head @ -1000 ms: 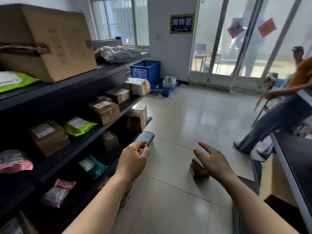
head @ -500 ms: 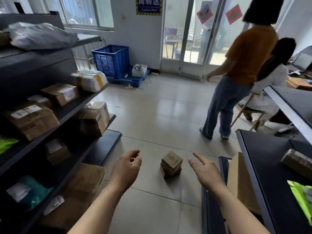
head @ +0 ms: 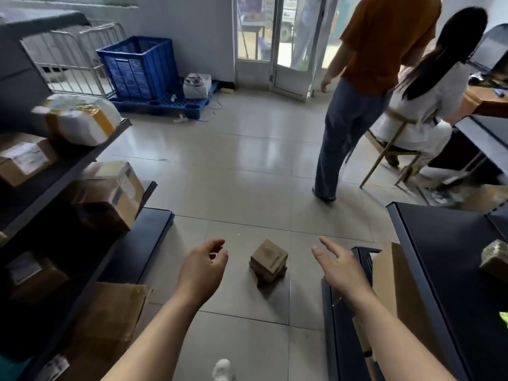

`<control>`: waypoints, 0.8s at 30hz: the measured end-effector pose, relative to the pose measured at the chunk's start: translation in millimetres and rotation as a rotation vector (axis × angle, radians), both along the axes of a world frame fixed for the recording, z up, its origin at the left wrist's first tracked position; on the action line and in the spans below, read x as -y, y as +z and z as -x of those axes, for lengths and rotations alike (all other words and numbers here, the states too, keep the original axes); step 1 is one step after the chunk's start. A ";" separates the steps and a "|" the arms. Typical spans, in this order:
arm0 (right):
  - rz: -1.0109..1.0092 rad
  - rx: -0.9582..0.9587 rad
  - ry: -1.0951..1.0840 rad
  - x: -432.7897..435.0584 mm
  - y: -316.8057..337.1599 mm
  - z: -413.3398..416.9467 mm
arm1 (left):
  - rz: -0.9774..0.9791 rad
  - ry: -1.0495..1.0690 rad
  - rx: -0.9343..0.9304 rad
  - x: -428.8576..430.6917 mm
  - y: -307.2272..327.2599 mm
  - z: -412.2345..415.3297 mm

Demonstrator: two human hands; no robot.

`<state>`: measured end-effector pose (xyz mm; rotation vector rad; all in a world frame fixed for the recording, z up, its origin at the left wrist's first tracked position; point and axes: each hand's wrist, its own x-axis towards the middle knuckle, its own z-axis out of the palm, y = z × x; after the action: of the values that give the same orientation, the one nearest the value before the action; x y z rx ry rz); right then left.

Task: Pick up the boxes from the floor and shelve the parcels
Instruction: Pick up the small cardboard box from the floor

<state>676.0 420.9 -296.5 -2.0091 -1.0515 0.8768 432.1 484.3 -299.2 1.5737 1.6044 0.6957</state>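
Note:
Two small brown cardboard boxes [head: 268,262] sit stacked on the tiled floor, the upper one turned askew. My left hand [head: 204,266] hovers just left of the stack, fingers curled loosely and holding nothing. My right hand [head: 341,269] hovers to the right of it, fingers spread, also holding nothing. Neither hand touches the boxes. The dark shelf rack [head: 90,158] on my left carries several brown parcels and a white wrapped parcel [head: 79,123].
A second dark shelf unit [head: 445,259] stands at the right with a cardboard sheet [head: 395,295] leaning against it. A person in an orange top [head: 365,86] walks ahead; another sits on a chair [head: 390,149]. A blue crate [head: 140,66] rests on a pallet at the back.
The view has swung right and down from the left shelves toward the floor. The stacked boxes now lie between my hands and look closer. The person in orange has walked further toward the doors.

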 end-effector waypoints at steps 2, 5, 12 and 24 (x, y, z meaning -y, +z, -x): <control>0.009 -0.010 -0.035 -24.0 -9.6 -2.2 | 0.025 -0.022 -0.009 -29.8 -9.0 -4.9; 0.029 -0.035 -0.097 -61.8 -24.8 -4.2 | 0.059 -0.067 -0.036 -77.5 -25.1 -11.1; 0.063 -0.081 -0.199 -137.9 -79.8 -20.1 | 0.102 -0.154 -0.070 -177.2 -74.6 -42.1; 0.142 -0.092 -0.250 -219.1 -259.0 -68.3 | 0.124 -0.204 -0.100 -265.8 -250.9 -111.5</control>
<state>744.3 640.0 -555.5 -2.1388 -0.6855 0.9196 543.6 750.2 -550.1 1.6726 1.5009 0.4066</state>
